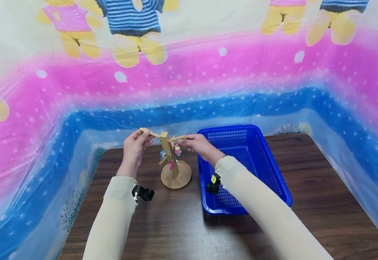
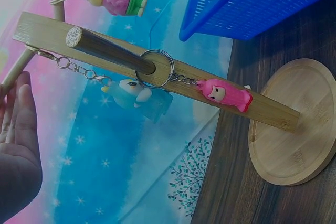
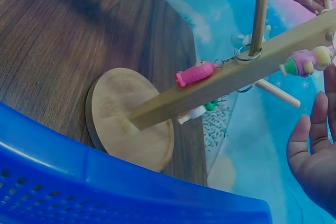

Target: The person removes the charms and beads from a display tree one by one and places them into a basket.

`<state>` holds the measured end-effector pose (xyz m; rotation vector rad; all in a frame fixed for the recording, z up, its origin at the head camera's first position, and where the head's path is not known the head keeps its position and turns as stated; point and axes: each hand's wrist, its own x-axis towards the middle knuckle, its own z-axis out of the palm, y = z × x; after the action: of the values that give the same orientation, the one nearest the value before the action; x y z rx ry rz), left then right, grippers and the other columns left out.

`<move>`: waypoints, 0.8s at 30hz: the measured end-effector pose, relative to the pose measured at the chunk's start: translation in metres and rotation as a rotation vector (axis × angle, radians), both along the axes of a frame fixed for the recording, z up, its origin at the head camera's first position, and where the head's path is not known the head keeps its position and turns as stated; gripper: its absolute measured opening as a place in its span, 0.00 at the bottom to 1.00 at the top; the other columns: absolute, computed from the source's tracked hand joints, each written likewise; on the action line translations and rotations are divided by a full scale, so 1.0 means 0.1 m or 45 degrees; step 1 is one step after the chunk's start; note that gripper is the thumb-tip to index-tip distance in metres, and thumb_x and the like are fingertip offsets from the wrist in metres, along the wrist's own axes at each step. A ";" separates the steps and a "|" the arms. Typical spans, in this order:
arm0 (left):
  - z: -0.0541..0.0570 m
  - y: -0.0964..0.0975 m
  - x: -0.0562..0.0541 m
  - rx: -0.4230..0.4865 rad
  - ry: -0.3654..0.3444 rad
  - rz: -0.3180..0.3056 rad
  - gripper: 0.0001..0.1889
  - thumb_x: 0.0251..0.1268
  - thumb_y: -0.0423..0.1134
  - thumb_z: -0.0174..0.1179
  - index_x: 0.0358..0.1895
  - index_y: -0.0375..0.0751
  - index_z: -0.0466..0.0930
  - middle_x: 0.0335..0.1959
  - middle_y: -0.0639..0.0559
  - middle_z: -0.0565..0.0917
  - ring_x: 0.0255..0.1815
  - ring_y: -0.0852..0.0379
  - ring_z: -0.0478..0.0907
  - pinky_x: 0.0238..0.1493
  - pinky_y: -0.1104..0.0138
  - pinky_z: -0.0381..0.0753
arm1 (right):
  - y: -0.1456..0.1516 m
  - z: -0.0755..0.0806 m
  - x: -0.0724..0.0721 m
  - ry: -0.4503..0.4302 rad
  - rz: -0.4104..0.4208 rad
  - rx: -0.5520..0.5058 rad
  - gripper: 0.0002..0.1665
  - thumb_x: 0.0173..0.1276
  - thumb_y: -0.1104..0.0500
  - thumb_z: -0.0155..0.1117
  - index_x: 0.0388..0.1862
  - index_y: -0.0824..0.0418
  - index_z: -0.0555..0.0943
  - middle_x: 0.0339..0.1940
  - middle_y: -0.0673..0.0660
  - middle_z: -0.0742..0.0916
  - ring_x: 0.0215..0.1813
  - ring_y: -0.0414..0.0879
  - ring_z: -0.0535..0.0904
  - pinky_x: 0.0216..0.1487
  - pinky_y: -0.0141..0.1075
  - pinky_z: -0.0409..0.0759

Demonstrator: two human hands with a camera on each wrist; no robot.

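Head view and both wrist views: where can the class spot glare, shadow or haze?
Head view: pale glare on the table, shadow beneath the basket; left wrist view: the blue charm looks hazy against the blue backdrop; right wrist view: a dark shadow across the table, upper left.

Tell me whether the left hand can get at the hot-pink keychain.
Likely yes: the hot-pink keychain hangs lower on the stand with nothing visibly in the way, though the left hand must first release an upper peg.
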<state>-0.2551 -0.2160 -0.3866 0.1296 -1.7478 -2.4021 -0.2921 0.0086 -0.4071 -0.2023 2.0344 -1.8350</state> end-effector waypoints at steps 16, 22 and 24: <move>0.01 0.01 0.01 -0.030 -0.032 0.017 0.15 0.78 0.33 0.55 0.32 0.54 0.84 0.29 0.63 0.90 0.34 0.71 0.89 0.40 0.80 0.88 | 0.08 0.03 0.00 -0.018 0.010 -0.046 0.16 0.75 0.62 0.63 0.57 0.70 0.82 0.37 0.43 0.89 0.41 0.34 0.80 0.41 0.28 0.79; 0.01 0.01 0.01 -0.035 -0.017 0.009 0.16 0.78 0.33 0.55 0.31 0.55 0.84 0.29 0.64 0.90 0.34 0.71 0.89 0.40 0.80 0.88 | 0.12 0.03 -0.03 -0.012 0.030 -0.061 0.17 0.76 0.62 0.63 0.58 0.70 0.82 0.35 0.42 0.87 0.42 0.34 0.80 0.41 0.27 0.79; 0.01 0.01 0.01 -0.036 -0.007 0.002 0.16 0.79 0.33 0.55 0.32 0.55 0.84 0.29 0.64 0.90 0.34 0.71 0.89 0.40 0.80 0.88 | 0.14 0.04 -0.03 -0.011 0.032 -0.070 0.19 0.76 0.62 0.63 0.60 0.71 0.81 0.34 0.41 0.87 0.41 0.34 0.80 0.39 0.27 0.79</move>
<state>-0.2545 -0.2147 -0.3855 0.1342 -1.7824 -2.3777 -0.2948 0.0223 -0.4035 -0.2334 1.9683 -1.8745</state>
